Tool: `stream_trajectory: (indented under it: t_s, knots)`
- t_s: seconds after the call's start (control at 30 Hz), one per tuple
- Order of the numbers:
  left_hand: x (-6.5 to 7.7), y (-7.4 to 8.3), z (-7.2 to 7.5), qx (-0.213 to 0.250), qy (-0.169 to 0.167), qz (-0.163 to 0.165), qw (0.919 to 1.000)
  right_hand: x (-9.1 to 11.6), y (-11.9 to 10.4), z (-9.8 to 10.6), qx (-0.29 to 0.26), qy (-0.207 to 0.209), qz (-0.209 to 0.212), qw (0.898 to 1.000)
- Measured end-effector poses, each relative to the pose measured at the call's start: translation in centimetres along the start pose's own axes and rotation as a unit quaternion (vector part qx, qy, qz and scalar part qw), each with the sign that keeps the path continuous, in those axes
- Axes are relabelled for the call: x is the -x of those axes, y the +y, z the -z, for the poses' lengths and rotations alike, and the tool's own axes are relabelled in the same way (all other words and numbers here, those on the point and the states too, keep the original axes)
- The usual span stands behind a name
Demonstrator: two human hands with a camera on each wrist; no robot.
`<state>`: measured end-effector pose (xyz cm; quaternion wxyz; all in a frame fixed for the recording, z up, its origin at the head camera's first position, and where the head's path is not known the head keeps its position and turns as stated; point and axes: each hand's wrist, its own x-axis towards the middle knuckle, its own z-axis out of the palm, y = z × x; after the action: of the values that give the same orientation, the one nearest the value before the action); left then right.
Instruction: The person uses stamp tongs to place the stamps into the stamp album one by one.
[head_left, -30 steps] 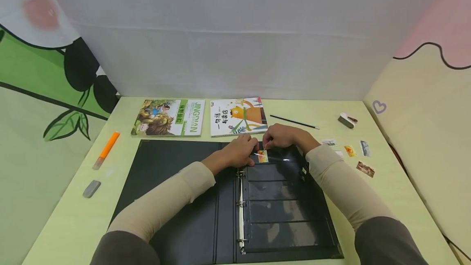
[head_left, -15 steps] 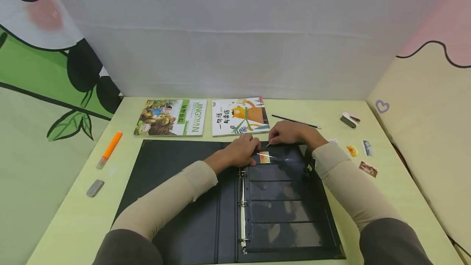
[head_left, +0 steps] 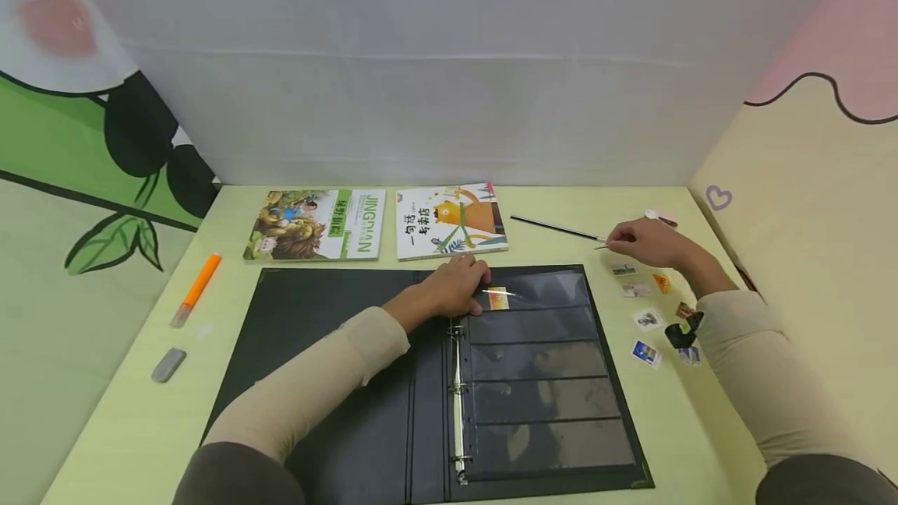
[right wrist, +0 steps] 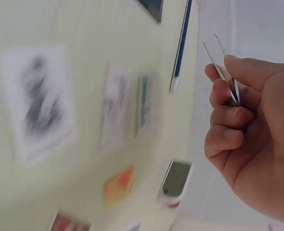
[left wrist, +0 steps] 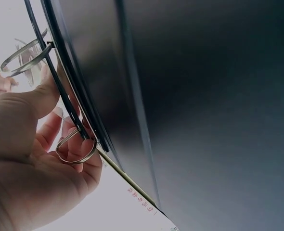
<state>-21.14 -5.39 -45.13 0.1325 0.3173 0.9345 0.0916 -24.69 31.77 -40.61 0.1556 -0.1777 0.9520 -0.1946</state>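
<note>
A black ring binder [head_left: 330,298] lies spread flat, with a pocketed stamp page [head_left: 515,365] on its rings. At the page's top left my left hand [head_left: 452,287] pinches the clear pocket film. Beside its fingertips, a small orange and yellow stamp [head_left: 499,299] sits in the top pocket. My right hand [head_left: 648,244] is over the table's right side, holding metal tweezers [right wrist: 219,73] between thumb and fingers. The tweezer tips stand apart with nothing between them. Under and near this hand lie several loose stamps, including a grey-pictured one [head_left: 648,319] and a blue one [head_left: 646,353].
Two picture books [head_left: 316,224] lie behind the binder. A thin dark stick [head_left: 554,227] rests to their right, near a small stapler [right wrist: 175,180]. On the left are an orange-handled tool [head_left: 199,283] and a grey eraser [head_left: 169,365].
My right hand has moved right with the tweezers, from the top pocket to above the loose stamps. The stamp stays in the pocket; my left hand keeps its place.
</note>
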Motion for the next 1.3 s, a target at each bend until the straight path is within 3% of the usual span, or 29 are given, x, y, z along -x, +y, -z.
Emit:
stream_trajectory:
  t_s: [0.37, 0.53, 0.77, 0.97, 1.13, 1.3]
  knots:
    - [0.6, 0.1, 1.1, 0.011, -0.002, 0.001, 0.9999, 3.9, 4.2, 0.5, -0.005, -0.021, -0.094, 0.995]
    - [0.5, 0.0, 1.3, 0.009, 0.000, 0.005, 0.9999, 3.9, 5.2, -0.1, -0.018, -0.019, -0.095, 0.995]
    - [0.3, 0.1, 1.1, 0.012, -0.003, -0.001, 0.9999, 3.2, 5.8, -0.9, -0.030, 0.020, -0.098, 0.995]
    - [0.0, 0.2, 0.7, 0.013, -0.013, -0.003, 0.9998, 3.2, 5.3, -0.7, -0.017, 0.070, -0.063, 0.995]
    - [0.0, 0.2, 0.6, 0.014, -0.020, -0.004, 0.9997, 2.2, 3.1, -0.8, -0.027, 0.077, -0.019, 0.996]
    - [0.0, 0.2, 0.4, 0.017, -0.022, -0.013, 0.9995, 0.0, 0.3, -1.0, -0.026, 0.064, 0.032, 0.997]
